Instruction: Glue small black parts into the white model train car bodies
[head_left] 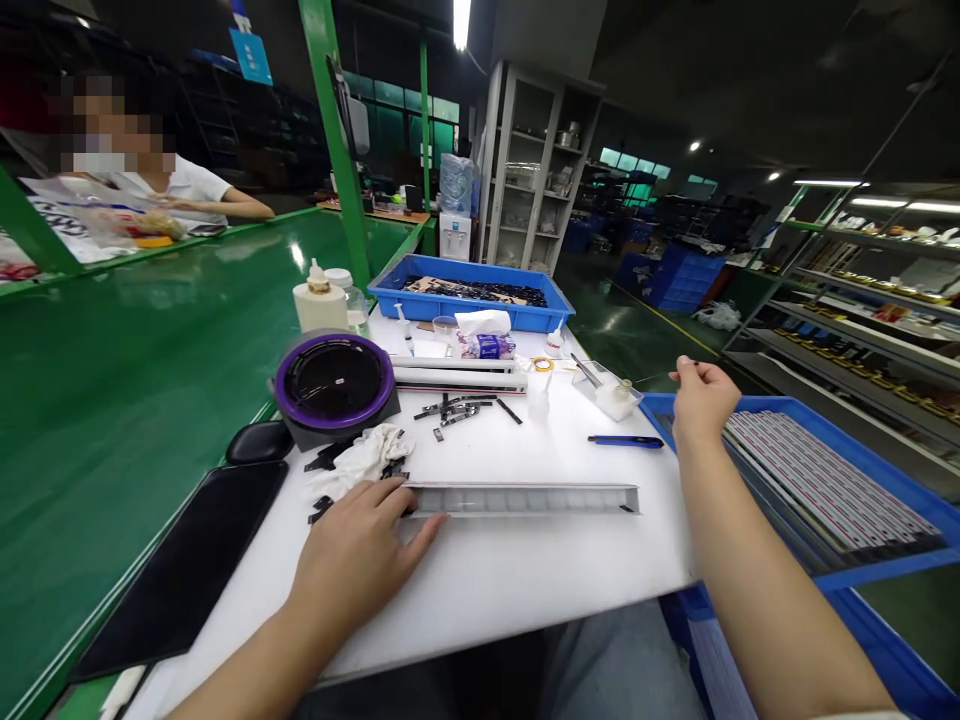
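My left hand [360, 545] grips the left end of a long, shallow metal channel [525, 500] lying across the white table, fingers on its far side and thumb along its near edge. Raised above the table's right edge, my right hand [703, 395] is closed in a pinch. From its fingertips a thin, needle-like thing [654, 379] points left; its exact kind is too small to tell. Below and left of that hand lies a blue utility knife [626, 441]. A clear tray [606, 395] with a small bottle and tweezers stands behind the knife.
Black strips [457, 410], a crumpled white cloth [367, 455] and a purple-rimmed round device [334, 380] lie beyond the channel. A blue bin [472, 305] stands at the back, another blue tray [885, 575] of striped strips at right. A co-worker [187, 190] sits far left.
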